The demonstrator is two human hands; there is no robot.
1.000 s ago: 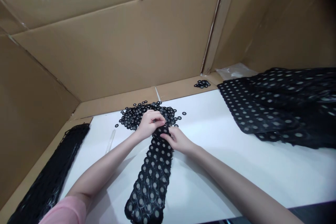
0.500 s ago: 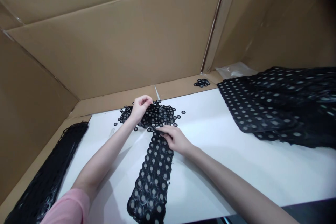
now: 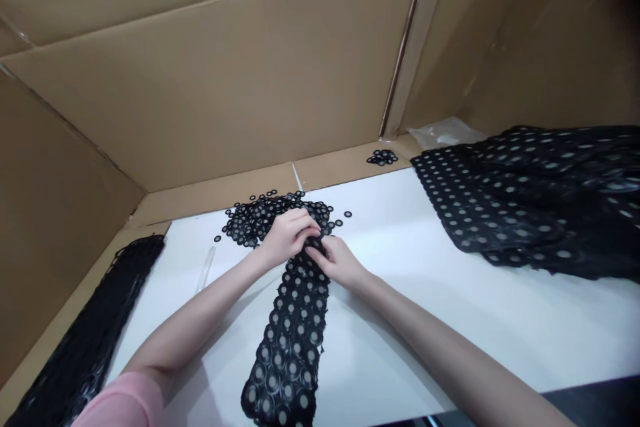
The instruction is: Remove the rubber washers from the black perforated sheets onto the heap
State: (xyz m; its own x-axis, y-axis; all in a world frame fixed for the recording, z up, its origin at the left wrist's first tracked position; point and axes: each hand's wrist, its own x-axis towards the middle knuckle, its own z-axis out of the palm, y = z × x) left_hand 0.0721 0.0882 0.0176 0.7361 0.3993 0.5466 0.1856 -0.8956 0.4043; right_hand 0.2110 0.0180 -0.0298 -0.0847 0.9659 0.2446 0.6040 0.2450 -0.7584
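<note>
A strip of black rubber sheet (image 3: 287, 347) with rows of round rings moulded in it lies lengthwise on the white tabletop. My right hand (image 3: 340, 263) pinches the sheet's far end, thumb on top. Beside it my left hand (image 3: 290, 237) is closed at the same end, fingertips pressed together near the right thumb. What exactly the left fingers grip is hidden, though they meet at the sheet's edge. Just beyond both hands is a heap of loose black rubber rings (image 3: 245, 220), partly covered by my left hand.
At the right lies a large pile of dotted black sheets (image 3: 525, 207), a clear plastic bag (image 3: 445, 132) behind it. Stripped black sheets (image 3: 95, 327) are stacked at the left. A small ring cluster (image 3: 383, 157) sits by the cardboard wall (image 3: 225, 93). A clear strip (image 3: 205, 268) lies left.
My left hand has come down and right from above the ring heap to the sheet's far end, beside my right hand. The right hand keeps its hold, almost unmoved.
</note>
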